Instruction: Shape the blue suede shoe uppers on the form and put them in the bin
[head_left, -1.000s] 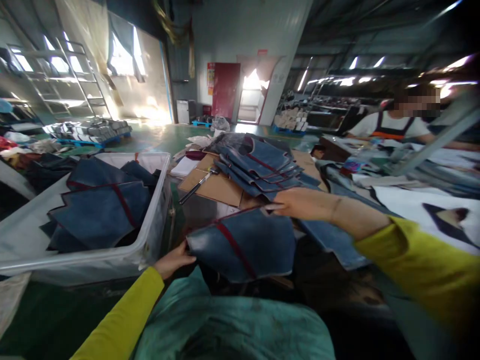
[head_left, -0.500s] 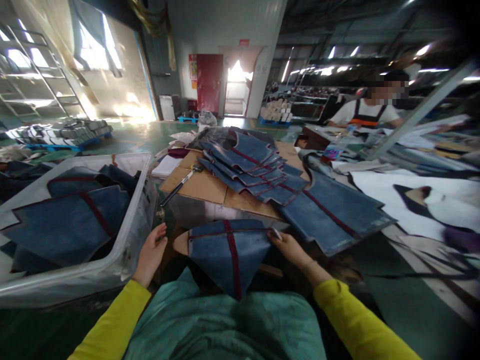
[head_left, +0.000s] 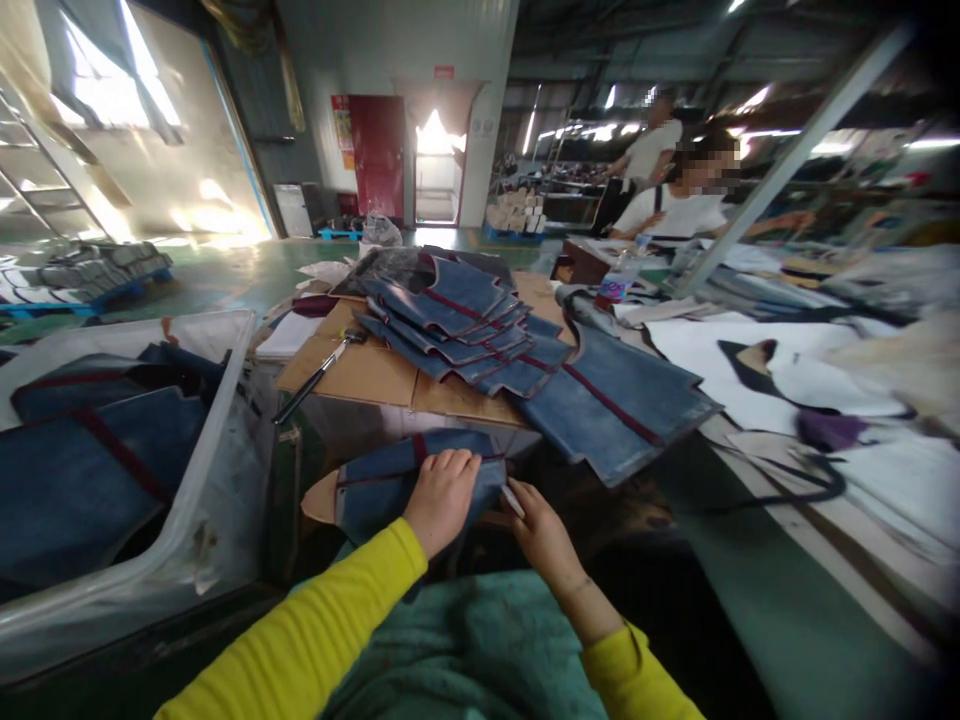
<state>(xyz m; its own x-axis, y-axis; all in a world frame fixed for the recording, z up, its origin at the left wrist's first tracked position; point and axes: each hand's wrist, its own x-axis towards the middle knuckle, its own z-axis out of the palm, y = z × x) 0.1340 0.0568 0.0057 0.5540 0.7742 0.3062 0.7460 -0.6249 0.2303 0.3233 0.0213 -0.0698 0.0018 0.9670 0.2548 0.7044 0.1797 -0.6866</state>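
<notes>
Blue panel [head_left: 375,505] with maroon strips, near centre, on the near side of the cardboard [head_left: 382,385]. Left hand [head_left: 442,500] lies palm-down on it, fingers close together; right hand [head_left: 544,530] pinches a small pale item [head_left: 513,499] at its right edge. Near left, whitish plastic bin [head_left: 216,420] holds loosely piled blue pieces [head_left: 142,435], also maroon-striped. Hammer [head_left: 319,378] and fanned blue stack [head_left: 450,325] on cardboard. Right of the stack, clear bottle [head_left: 622,272], purple-pink label, lettering too small to read. Far left, blue pallet [head_left: 112,298] bears grey bundles [head_left: 82,270]. Far, red-and-yellow poster [head_left: 344,135] beside red door [head_left: 377,150], text unreadable.
</notes>
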